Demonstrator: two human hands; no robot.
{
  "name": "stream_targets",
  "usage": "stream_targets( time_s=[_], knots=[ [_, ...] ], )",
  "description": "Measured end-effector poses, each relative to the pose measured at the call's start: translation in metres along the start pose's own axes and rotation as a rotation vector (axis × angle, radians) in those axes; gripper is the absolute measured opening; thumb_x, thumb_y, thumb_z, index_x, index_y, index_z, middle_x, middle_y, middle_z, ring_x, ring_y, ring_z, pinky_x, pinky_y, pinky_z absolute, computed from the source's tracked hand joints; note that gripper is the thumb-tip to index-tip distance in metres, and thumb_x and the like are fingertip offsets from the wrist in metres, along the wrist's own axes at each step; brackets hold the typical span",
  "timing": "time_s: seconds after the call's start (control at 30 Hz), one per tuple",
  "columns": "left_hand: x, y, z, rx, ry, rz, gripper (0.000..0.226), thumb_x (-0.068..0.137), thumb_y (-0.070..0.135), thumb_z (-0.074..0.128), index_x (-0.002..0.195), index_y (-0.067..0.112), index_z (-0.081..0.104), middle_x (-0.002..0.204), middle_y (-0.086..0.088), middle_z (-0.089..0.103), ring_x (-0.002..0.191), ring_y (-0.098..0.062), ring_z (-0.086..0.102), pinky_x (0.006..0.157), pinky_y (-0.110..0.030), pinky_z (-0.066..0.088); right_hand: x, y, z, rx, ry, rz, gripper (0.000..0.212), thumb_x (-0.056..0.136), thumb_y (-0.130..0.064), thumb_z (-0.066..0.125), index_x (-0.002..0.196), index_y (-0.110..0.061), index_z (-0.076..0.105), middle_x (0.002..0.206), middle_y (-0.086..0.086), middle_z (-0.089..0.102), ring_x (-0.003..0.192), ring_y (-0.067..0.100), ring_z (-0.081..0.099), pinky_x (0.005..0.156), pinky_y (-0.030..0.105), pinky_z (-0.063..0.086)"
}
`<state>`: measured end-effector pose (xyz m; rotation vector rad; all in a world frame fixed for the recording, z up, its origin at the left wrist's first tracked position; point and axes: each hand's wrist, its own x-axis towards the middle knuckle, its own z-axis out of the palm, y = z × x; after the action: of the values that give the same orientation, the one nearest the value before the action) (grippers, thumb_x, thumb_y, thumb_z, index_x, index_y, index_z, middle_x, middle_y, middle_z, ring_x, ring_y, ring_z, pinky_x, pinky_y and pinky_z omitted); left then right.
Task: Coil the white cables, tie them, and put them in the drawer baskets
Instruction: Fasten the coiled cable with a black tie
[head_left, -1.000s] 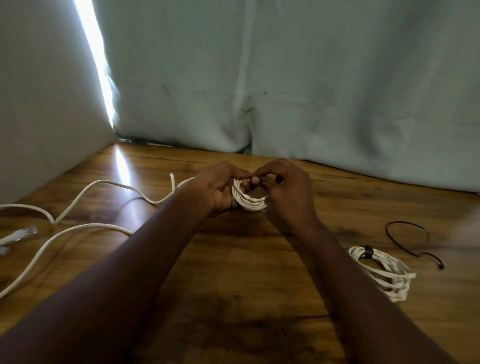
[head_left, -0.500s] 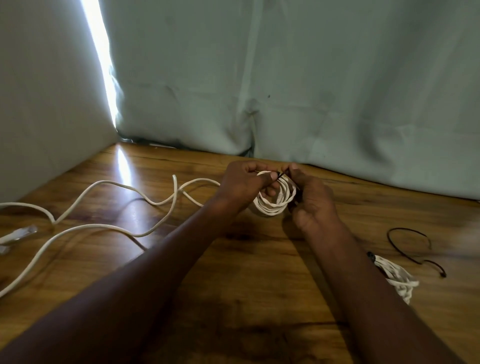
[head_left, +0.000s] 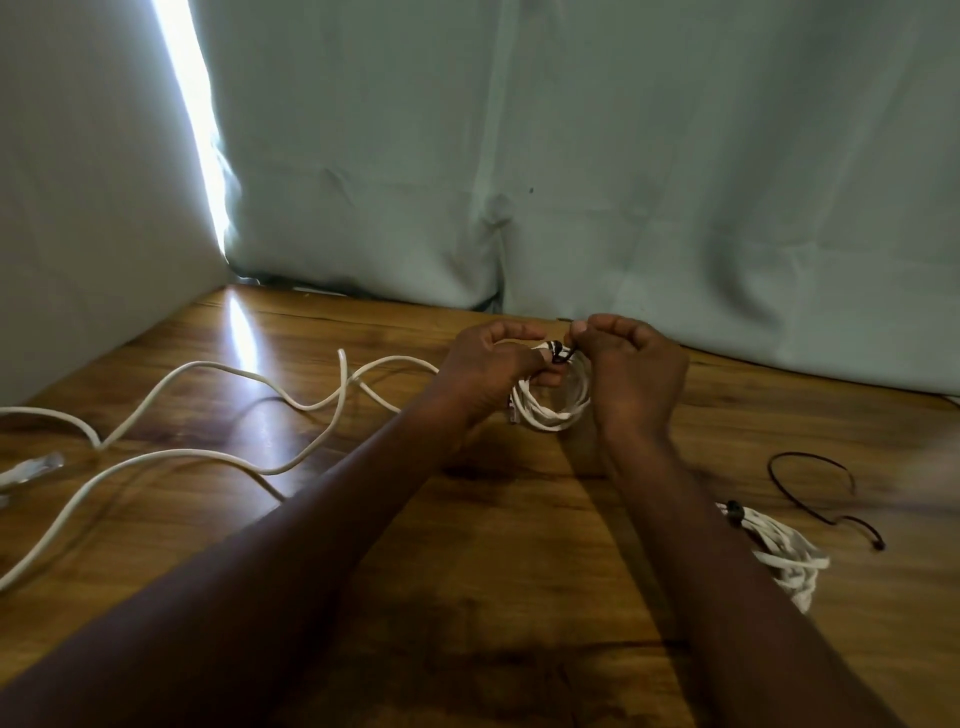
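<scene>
Coil in hand: we see a white cable coil (head_left: 553, 402) of round, smooth loops held just above the wooden table (head_left: 519, 545), between both hands near the far edge.
Left hand: our left hand (head_left: 491, 369) curls round the coil's left side, thumb on top.
Right hand: our right hand (head_left: 631, 371) pinches a thin black tie (head_left: 560, 356) at the coil's top, fingers curled.
Loose cable: a long white cable (head_left: 218, 457) snakes in soft curves over the left half of the table, its clear plug (head_left: 31, 467) near the left edge.
Tied bundle: a finished white bundle (head_left: 784, 556) with a black tie lies at right, partly behind our right forearm.
Spare tie: a bent black wire tie (head_left: 826, 493) lies beyond it.
Surroundings: pale creased curtains (head_left: 623, 182) close the far and left sides; glossy grained wood lies bare in front of our arms.
</scene>
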<state>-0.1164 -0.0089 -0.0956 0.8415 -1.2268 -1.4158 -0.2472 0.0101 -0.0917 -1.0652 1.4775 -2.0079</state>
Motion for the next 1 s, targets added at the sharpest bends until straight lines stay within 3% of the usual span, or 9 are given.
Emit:
stream_targets(
  time_s=[0.07, 0.2, 0.33, 0.5, 0.63, 0.9, 1.0],
  knots=[
    [0.003, -0.002, -0.002, 0.036, 0.040, 0.060, 0.023, 0.091, -0.003, 0.070, 0.114, -0.008, 0.066, 0.094, -0.022, 0.078, 0.076, -0.024, 0.077, 0.075, -0.035, 0.063, -0.001, -0.002, -0.001, -0.178, 0.024, -0.163, 0.012, 0.081, -0.017, 0.085, 0.090, -0.023, 0.080, 0.080, -0.007, 0.078, 0.077, 0.007, 0.075, 0.079, 0.032, 0.061],
    [0.003, -0.001, -0.005, 0.027, 0.079, 0.096, 0.021, 0.092, -0.001, 0.072, 0.111, -0.007, 0.068, 0.093, -0.019, 0.078, 0.083, -0.028, 0.078, 0.078, -0.037, 0.064, -0.004, -0.006, -0.003, -0.373, 0.014, -0.277, 0.014, 0.085, -0.024, 0.080, 0.098, -0.024, 0.084, 0.085, -0.008, 0.079, 0.081, 0.006, 0.073, 0.086, 0.036, 0.059],
    [-0.001, 0.003, -0.007, -0.041, 0.101, 0.054, 0.021, 0.092, -0.002, 0.070, 0.111, -0.009, 0.069, 0.096, -0.023, 0.077, 0.081, -0.027, 0.078, 0.069, -0.031, 0.064, -0.008, -0.008, -0.002, -0.410, -0.013, -0.297, 0.009, 0.083, -0.021, 0.074, 0.087, -0.024, 0.082, 0.070, -0.013, 0.072, 0.069, 0.004, 0.068, 0.074, 0.031, 0.058],
    [-0.003, 0.004, -0.006, -0.092, 0.099, -0.040, 0.021, 0.093, -0.001, 0.069, 0.113, -0.008, 0.068, 0.093, -0.019, 0.078, 0.083, -0.025, 0.079, 0.064, -0.032, 0.064, -0.014, -0.004, -0.002, -0.559, -0.039, -0.381, 0.004, 0.084, -0.024, 0.074, 0.084, -0.021, 0.077, 0.070, -0.010, 0.069, 0.065, 0.005, 0.062, 0.056, 0.015, 0.037],
    [-0.002, 0.003, -0.006, -0.090, 0.103, -0.076, 0.023, 0.093, 0.001, 0.070, 0.114, -0.006, 0.069, 0.092, -0.017, 0.079, 0.082, -0.022, 0.079, 0.071, -0.036, 0.064, -0.013, -0.002, -0.002, -0.694, -0.032, -0.420, 0.004, 0.087, -0.025, 0.074, 0.085, -0.021, 0.075, 0.078, -0.005, 0.072, 0.073, 0.009, 0.062, 0.064, 0.025, 0.038],
    [-0.001, 0.001, -0.007, -0.110, 0.100, -0.063, 0.022, 0.092, -0.001, 0.070, 0.113, -0.006, 0.068, 0.097, -0.019, 0.078, 0.087, -0.027, 0.079, 0.076, -0.037, 0.065, -0.013, 0.001, -0.001, -0.656, -0.009, -0.455, 0.006, 0.087, -0.024, 0.074, 0.089, -0.019, 0.077, 0.081, -0.003, 0.075, 0.076, 0.012, 0.067, 0.069, 0.025, 0.041],
    [0.001, 0.001, -0.007, -0.119, 0.091, -0.037, 0.018, 0.092, -0.003, 0.070, 0.109, -0.005, 0.068, 0.099, -0.022, 0.077, 0.088, -0.030, 0.078, 0.077, -0.037, 0.065, -0.011, -0.002, 0.000, -0.499, 0.022, -0.393, 0.006, 0.088, -0.018, 0.075, 0.092, -0.018, 0.080, 0.083, -0.005, 0.077, 0.078, 0.010, 0.070, 0.074, 0.027, 0.052]
  ],
)
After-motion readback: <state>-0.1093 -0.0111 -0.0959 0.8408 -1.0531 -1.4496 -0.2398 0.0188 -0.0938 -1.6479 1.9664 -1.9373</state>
